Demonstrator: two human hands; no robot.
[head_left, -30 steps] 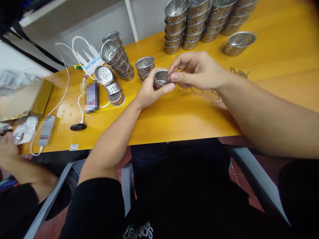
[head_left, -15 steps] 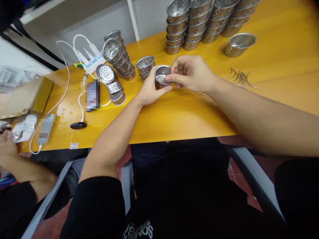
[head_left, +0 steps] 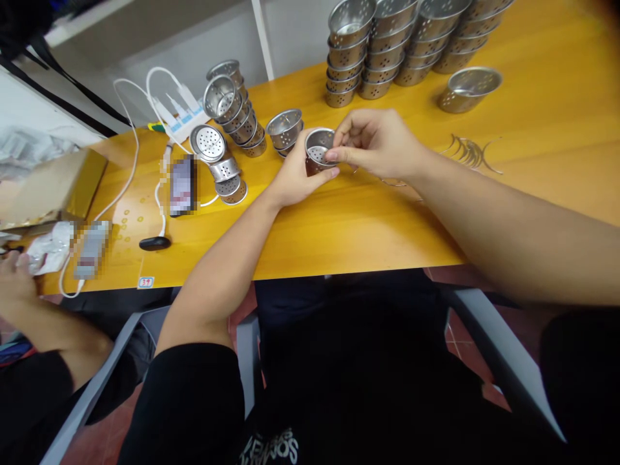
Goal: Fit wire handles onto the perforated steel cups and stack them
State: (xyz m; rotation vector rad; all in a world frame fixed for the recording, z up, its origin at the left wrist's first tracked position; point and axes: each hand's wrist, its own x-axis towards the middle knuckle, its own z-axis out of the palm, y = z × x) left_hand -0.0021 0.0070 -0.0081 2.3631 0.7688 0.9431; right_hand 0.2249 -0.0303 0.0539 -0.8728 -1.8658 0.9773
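A small perforated metal cup (head_left: 320, 147) is gripped in my left hand (head_left: 296, 173), fingers round its far side and thumb along the near side. The cup tilts with its mouth toward me. At its right rim, my right hand (head_left: 371, 143) is closed in a pinch, thumb and fingertips touching the rim. A sliver of thin wire (head_left: 356, 170) shows below those fingers; most of it is hidden. Just behind my left hand stand a few nested cups (head_left: 285, 126). To the right, past my right forearm, lie several curved wires (head_left: 469, 154).
Tall stacks of perforated cups (head_left: 349, 58) stand at the back, with a single cup (head_left: 469, 90) to their right. Leaning stacks (head_left: 237, 116) stand at left, near a power strip (head_left: 186, 119), cables and a phone (head_left: 182, 186). Another person's hand (head_left: 17, 278) is at far left.
The whole view has shifted slightly, so the table things appear a little to the right. Both hands keep hold at the cup, with hardly any movement of the fingers.
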